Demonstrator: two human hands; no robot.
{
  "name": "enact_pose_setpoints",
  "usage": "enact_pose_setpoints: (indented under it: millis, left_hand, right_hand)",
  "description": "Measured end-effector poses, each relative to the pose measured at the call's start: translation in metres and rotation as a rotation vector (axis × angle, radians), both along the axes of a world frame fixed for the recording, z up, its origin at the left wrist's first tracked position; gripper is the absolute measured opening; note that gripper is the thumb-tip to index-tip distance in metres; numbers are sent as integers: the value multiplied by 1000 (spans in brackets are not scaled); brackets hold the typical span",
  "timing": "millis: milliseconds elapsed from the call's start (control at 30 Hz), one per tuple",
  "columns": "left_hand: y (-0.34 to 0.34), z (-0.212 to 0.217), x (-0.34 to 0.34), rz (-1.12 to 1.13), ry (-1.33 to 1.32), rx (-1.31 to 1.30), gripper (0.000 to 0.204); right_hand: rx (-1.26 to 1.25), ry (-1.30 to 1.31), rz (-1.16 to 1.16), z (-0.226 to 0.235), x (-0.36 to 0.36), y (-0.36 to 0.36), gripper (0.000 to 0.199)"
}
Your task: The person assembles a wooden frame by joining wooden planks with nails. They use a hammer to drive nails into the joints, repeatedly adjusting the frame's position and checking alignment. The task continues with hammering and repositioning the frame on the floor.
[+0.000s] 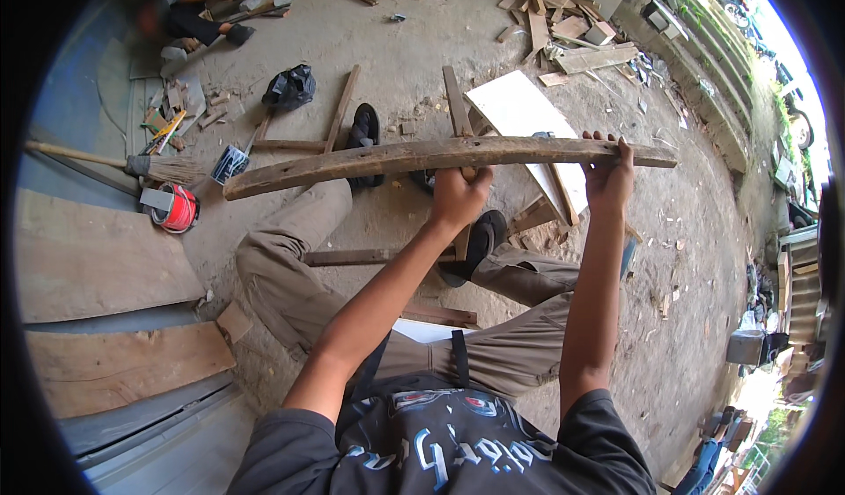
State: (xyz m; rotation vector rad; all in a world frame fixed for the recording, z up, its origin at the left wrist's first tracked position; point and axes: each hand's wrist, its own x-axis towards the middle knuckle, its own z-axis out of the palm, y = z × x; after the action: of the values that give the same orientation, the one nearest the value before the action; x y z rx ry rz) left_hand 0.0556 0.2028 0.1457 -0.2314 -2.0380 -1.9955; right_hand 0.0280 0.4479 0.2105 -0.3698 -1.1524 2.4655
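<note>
Dark short-sleeved T-shirt [449, 447] with pale lettering, brownish trousers [519, 344], black shoes [481, 247]

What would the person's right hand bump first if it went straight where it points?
The right hand holds the long, weathered brown wooden beam. Past that, it would probably meet the flat, pale tan wooden board lying ahead, but depth is unclear, so it might pass above.

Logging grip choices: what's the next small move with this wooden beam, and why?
I'd probably slide the left hand along the wooden beam toward its left end. That hand grips near the middle while the right hand holds near the right end, so the long left stretch has no hand on it and might dip.
</note>
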Motion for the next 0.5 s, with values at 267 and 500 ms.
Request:
enact_pose_setpoints:
  millis: [267, 500]
  left_hand:
    - [-7, -11, -2, -40, 3, 26, 16]
    - [-7, -27, 6, -58, -21, -62, 16]
  right_hand:
    - [57, -114, 23, -12, 2, -10, 34]
    - [73, -176, 22, -25, -2, -18, 35]
